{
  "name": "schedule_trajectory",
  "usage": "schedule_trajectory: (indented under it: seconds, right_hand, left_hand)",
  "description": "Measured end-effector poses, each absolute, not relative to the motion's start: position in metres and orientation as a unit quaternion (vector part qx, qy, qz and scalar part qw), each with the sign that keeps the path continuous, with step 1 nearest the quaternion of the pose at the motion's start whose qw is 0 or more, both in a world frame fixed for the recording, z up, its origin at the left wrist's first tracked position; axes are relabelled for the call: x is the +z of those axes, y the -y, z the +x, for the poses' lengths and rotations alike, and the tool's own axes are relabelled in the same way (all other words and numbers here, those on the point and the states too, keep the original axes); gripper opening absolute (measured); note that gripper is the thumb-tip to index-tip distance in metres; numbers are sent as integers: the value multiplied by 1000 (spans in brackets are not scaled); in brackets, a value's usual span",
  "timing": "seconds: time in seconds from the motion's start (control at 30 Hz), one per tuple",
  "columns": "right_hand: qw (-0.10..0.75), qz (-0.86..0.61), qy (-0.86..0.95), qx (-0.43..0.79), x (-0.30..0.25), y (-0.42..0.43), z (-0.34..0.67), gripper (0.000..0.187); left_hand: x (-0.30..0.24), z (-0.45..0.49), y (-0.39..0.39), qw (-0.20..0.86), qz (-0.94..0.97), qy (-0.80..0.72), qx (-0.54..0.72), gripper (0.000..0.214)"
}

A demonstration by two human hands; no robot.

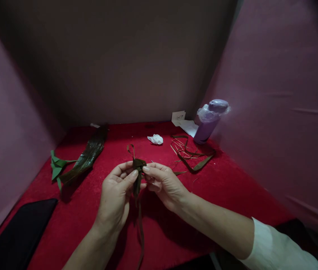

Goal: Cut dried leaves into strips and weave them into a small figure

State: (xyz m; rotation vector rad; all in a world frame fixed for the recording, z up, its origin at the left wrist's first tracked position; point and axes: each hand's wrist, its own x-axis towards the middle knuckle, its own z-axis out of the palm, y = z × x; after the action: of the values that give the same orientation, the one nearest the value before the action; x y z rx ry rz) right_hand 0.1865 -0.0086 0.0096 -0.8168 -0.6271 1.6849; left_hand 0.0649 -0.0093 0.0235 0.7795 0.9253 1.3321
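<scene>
Near the middle of the head view, a small folded piece of dark green leaf (138,178) is pinched between both hands. My left hand (118,191) grips it from the left, thumb on its front. From the right, my right hand (166,183) pinches its upper edge between thumb and fingers. A thin loop of leaf sticks up from the top, and a long narrow strip (141,228) hangs down toward the front. The fingertips behind the leaf are partly hidden.
On the red cloth (77,225) lie a green folded leaf figure (57,165), broad dark leaves (91,150), a crumpled tissue (156,139), leaf strips with thin sticks (185,152), and a black flat case (21,228). A purple bottle (206,129) stands beside white papers (188,126). Pink walls flank both sides.
</scene>
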Motion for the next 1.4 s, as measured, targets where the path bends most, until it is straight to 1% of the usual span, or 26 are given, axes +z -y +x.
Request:
schedule_trajectory:
  seconds: [0.23,0.33,0.53,0.67,0.77,0.87,0.93,1.07,1.13,1.27,1.4]
  right_hand:
    - [558,-371,295,681,12,9,187,24]
    - [550,-378,292,685,13,10,187,23]
    - [556,-304,251,732,10,9,186,18]
    - [530,-261,219,777,10,7,187,24]
    - [520,-269,219,781,9,7,189,25]
    - [541,-302,241,747,8,8,189,22]
    - [550,-322,261,725,8,9,189,23]
    - [543,-364,298,696,10,11,188,24]
    - [539,-378,300,691,12,11,188,23]
    - [533,-341,273,725,12,10,189,22]
    - [521,-275,258,766,9,9,191,23]
  left_hand:
    - [18,68,9,548,382,-416,616,27]
    - [17,68,9,540,396,-422,611,25]
    - [18,67,8,593,357,-410,594,28]
    - [22,66,8,632,328,-409,571,32]
    - [23,65,7,644,323,-407,562,32]
    - [22,65,7,619,329,-415,580,31]
    - [20,66,7,588,349,-424,594,30]
    - [18,69,7,528,412,-437,600,26]
    - [18,70,8,517,421,-440,601,24]
    - [17,69,6,531,417,-430,600,24]
    - [18,68,4,600,367,-414,577,27]
